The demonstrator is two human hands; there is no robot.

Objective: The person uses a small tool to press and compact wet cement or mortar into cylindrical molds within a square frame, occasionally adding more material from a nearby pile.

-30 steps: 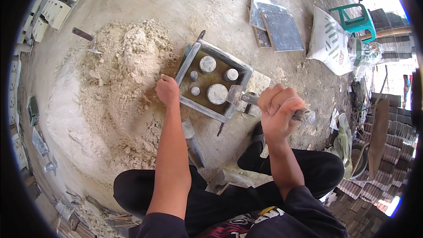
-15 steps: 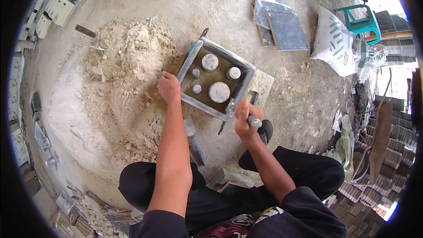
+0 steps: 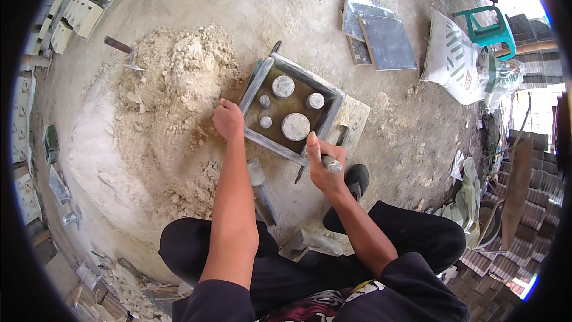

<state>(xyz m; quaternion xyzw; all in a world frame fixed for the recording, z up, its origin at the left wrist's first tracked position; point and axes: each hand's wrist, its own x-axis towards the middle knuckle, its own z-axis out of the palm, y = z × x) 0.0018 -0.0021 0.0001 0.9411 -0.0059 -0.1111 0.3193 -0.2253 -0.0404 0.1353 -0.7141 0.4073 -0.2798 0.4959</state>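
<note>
A square metal mould frame lies on the ground before me, with round grey cylinders, such as the large one, standing in its base. My left hand is closed in a fist against the frame's left corner; what its fingers hold, if anything, is hidden. At the near right corner, my right hand is wrapped round a short grey rod-like handle, thumb pointing forward over the frame's edge. The tool's far end is hidden by the hand. Beneath the frame's right side shows a pale slotted block.
A heap of pale sandy material rises at left, with a wooden-handled trowel stuck in it. A flat-headed tool lies between my legs. Dark boards, a white sack and a green stool are at far right.
My right hand has shifted left with the rod-like handle, closer over the frame's near corner. The left hand stays at the left corner.
</note>
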